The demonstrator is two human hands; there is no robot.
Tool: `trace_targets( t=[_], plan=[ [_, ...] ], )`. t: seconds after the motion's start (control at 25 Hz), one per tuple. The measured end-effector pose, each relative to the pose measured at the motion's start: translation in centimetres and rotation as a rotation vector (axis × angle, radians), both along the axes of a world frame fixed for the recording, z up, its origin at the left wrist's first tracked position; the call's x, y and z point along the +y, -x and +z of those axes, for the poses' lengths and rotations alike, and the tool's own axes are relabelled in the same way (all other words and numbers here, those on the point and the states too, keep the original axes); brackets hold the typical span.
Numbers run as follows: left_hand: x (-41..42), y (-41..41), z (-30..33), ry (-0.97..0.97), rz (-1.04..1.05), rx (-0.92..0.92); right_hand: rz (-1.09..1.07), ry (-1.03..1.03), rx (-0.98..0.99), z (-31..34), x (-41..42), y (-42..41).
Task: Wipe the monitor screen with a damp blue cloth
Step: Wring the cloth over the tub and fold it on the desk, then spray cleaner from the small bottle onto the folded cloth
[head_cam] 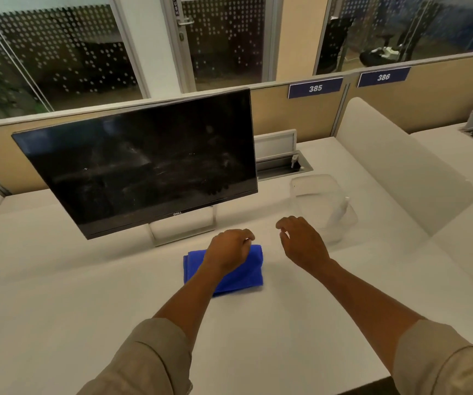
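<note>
A black monitor stands on the white desk, its dark screen smeared and dusty. In front of its stand lies a folded blue cloth. My left hand hovers over the cloth's far edge with curled fingers; whether it touches the cloth I cannot tell. My right hand floats to the right of the cloth, fingers apart and holding nothing, close to a clear plastic container.
The white desk stretches wide around the cloth. A cable hatch is open behind the container. A frosted divider bounds the right side. A tan partition with signs 385 and 386 runs along the back.
</note>
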State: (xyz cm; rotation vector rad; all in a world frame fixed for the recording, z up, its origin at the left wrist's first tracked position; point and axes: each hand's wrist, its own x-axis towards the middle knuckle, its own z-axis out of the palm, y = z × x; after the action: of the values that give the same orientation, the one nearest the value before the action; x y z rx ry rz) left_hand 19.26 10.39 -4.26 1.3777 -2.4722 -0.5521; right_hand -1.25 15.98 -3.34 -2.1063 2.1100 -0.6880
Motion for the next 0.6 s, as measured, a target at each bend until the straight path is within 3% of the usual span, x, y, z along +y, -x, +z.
trace_targets(
  t=[0.12,0.36,0.6],
  plan=[
    [-1.4,5.8,1.5,0.035,-0.025,0.045,-0.126,0.103,-0.111,2.0,-0.3,4.1],
    [-3.7,16.0,3.4,0.069,-0.081,0.168,-0.364,0.138,-0.115,2.3,-0.2,12.5],
    [-4.4,23.4,3.1,-0.004,-0.144,0.173,-0.358,0.018,-0.125,0.7,-0.2,17.9]
  ],
)
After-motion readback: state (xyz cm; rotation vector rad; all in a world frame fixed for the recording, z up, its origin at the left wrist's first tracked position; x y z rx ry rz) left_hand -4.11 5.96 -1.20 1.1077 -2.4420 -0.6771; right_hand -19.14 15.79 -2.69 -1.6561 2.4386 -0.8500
